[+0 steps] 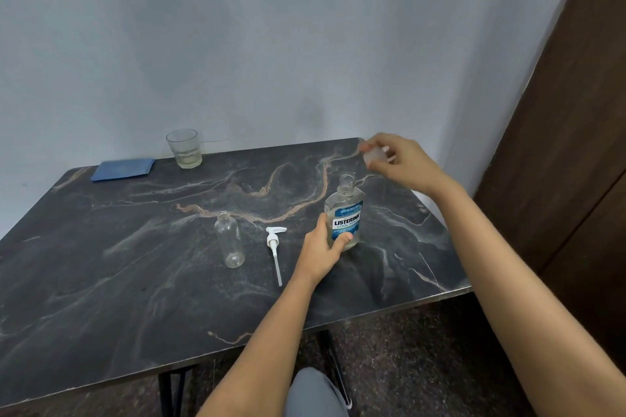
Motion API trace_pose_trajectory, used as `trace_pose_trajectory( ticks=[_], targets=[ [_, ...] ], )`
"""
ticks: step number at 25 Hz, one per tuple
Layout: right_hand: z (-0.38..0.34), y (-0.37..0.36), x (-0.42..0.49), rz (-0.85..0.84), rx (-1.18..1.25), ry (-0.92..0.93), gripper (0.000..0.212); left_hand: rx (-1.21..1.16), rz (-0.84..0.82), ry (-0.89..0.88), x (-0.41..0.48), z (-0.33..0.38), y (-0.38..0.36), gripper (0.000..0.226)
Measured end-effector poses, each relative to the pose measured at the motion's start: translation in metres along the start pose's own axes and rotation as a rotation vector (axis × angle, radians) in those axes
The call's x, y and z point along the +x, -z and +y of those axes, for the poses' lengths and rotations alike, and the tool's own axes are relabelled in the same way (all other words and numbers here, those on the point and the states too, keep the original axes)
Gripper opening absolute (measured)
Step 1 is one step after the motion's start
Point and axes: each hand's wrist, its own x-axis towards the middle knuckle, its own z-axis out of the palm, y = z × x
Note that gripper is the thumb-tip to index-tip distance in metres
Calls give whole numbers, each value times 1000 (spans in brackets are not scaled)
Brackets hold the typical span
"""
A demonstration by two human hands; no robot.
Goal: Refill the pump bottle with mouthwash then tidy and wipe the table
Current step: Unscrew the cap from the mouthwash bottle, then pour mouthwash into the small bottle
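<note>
A clear mouthwash bottle (346, 213) with a blue label stands uncapped on the dark marble table (135, 281). My left hand (321, 249) grips its lower body. Above and to the right of the bottle's neck, my right hand (399, 161) holds its clear cap (375, 156) in the fingertips. An empty clear pump bottle (230, 240) stands open to the left. Between the two bottles the white pump head (275, 249) lies flat on the table with its tube pointing toward me.
A blue folded cloth (123, 169) lies at the back left by the wall. A drinking glass (184, 148) stands beside it. A brown door (576, 112) is on the right. The table's right edge runs close to the mouthwash bottle.
</note>
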Motion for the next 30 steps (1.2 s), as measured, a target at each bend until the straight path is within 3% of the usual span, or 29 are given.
trace_pose_trajectory(
  ticks=[5, 10, 13, 15, 19, 23, 25, 27, 30],
  targets=[
    [64, -66, -50, -246, -169, -347, 19, 53, 62, 1, -2, 2, 1, 36],
    [75, -87, -68, -248, -162, -329, 29, 97, 74, 30, -8, 7, 0, 48],
    [77, -88, -70, -275, -185, -368, 39, 15, 127, 95, -8, 9, 4, 76],
    [71, -88, -72, -187, -208, -369, 50, -64, 174, 122, -13, 13, 7, 88],
    [46, -89, -67, 105, 126, -273, 58, -155, 354, -12, -32, 38, 19, 67],
    [24, -107, -61, 2, 576, -293, 58, -21, 591, -132, -57, 46, 55, 41],
    [15, -121, -63, -23, 629, -295, 49, 113, 758, -94, -74, 31, 77, 46],
    [10, -133, -67, -12, 631, -284, 43, 150, 854, 66, -85, 11, 98, 63],
    [3, -145, -70, 9, 623, -276, 39, 25, 721, 292, -92, -15, 120, 87]
  ],
)
